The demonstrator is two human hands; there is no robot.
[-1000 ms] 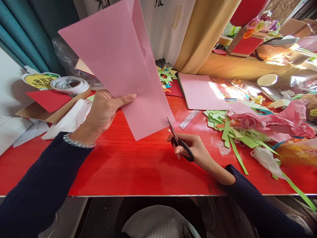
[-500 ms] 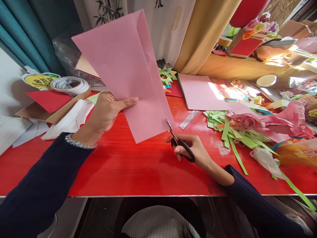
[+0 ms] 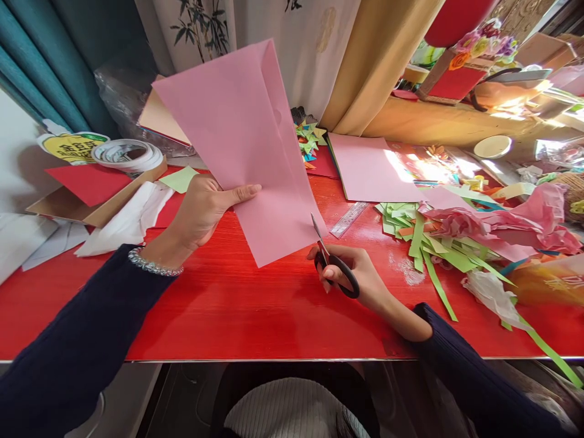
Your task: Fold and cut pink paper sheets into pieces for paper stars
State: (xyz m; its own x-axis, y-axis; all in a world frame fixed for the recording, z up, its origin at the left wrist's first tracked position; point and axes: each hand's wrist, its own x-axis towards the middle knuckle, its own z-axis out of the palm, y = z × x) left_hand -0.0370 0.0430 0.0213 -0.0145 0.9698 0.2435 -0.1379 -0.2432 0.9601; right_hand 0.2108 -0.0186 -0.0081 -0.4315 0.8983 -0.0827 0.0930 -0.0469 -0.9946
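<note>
A folded sheet of pink paper [image 3: 237, 134] is held up and tilted above the red table [image 3: 219, 316]. My left hand [image 3: 205, 207] pinches its left edge, thumb on the front and the other fingers behind. My right hand [image 3: 347, 271] has its fingers through the black handles of a pair of scissors [image 3: 342, 274]. The blades point up at the paper's lower right corner and overlap its edge, one blade lying over the near face. Where the other blade sits is hard to make out.
Behind my right hand lie a clear ruler [image 3: 349, 219] and a stack of pink paper [image 3: 374, 167]. Green paper strips [image 3: 438, 243] and crumpled pink paper [image 3: 515, 219] are heaped at the right. On the left are a cardboard tray [image 3: 100, 213] and white tape rolls [image 3: 130, 156].
My left hand has shifted slightly right, and the pink paper's top has dropped and moved right with it. The scissors have turned slightly more upright; my right hand has barely moved.
</note>
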